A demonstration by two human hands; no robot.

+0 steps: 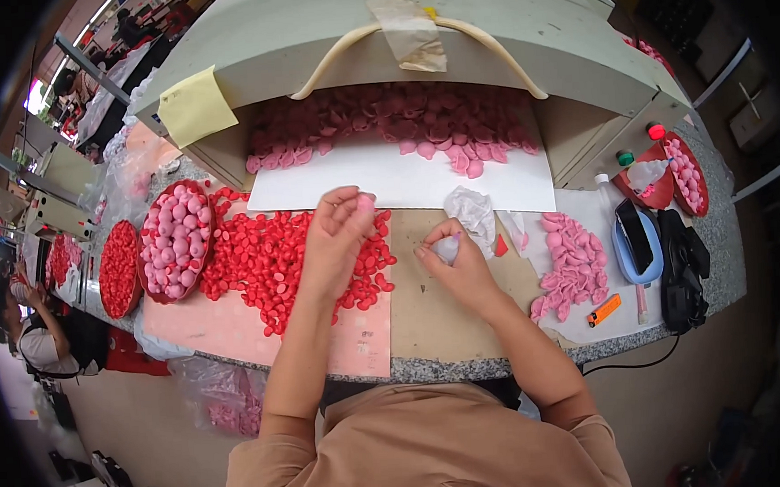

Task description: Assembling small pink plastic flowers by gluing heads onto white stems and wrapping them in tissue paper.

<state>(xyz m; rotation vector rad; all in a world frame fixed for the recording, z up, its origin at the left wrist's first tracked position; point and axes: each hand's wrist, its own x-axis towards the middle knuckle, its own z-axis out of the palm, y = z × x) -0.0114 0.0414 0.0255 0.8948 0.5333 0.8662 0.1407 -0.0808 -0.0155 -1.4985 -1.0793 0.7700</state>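
My left hand (337,237) is raised over the red pieces, its fingers closed on a small pink piece (366,202) at the fingertips. To its right my right hand (464,273) curls round a small whitish, rounded object (446,248), perhaps a squeeze bottle; the fingers hide much of it. Many small red rounded pieces (267,259) lie spread under and left of my left hand. Right of my right hand is a heap of pink curved pieces (572,260). A crumpled white cloth or plastic (470,211) sits just beyond my right hand.
Ahead stands a grey box-like housing (486,53) with pink pieces (401,119) on a white sheet (343,186). A red basket (176,241) of pink balls is at left. At right are a blue tray (637,248) holding a black phone, an orange lighter (604,310) and a black bag (684,272).
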